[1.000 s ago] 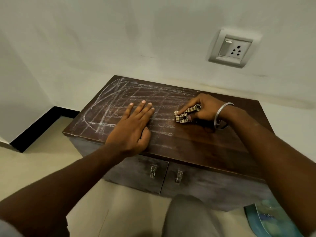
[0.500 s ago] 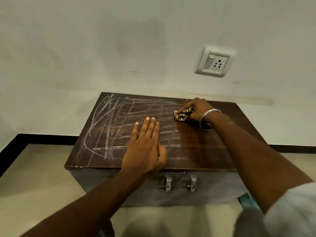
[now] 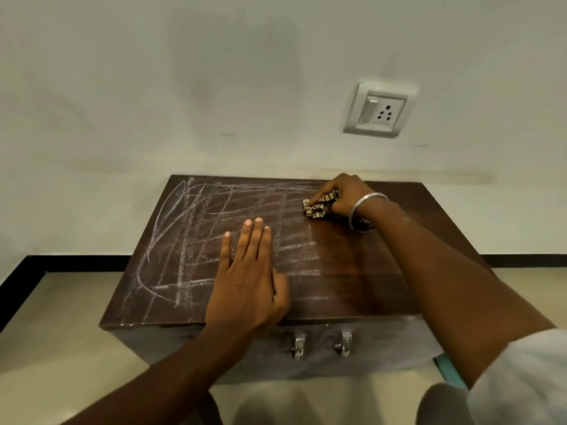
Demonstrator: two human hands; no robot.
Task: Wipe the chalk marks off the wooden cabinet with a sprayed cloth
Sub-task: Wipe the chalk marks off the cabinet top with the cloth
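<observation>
A low dark wooden cabinet (image 3: 352, 271) stands against the wall. White chalk marks (image 3: 190, 240) cover the left and middle of its top, while the right part looks dark and free of lines. My right hand (image 3: 346, 194) presses a bunched checked cloth (image 3: 317, 207) onto the top near the far edge, right of the marks. My left hand (image 3: 248, 280) lies flat, fingers together, on the front middle of the top, over chalk lines.
Two metal handles (image 3: 322, 345) sit on the cabinet's front. A white switch and socket plate (image 3: 379, 110) is on the wall above right. A black skirting (image 3: 76, 259) runs along the floor. Something blue (image 3: 448, 369) lies beside the cabinet's right front corner.
My right hand has carried the cloth from the middle of the top toward the far edge. The view has swung to face the cabinet squarely. My left hand stays pressed flat.
</observation>
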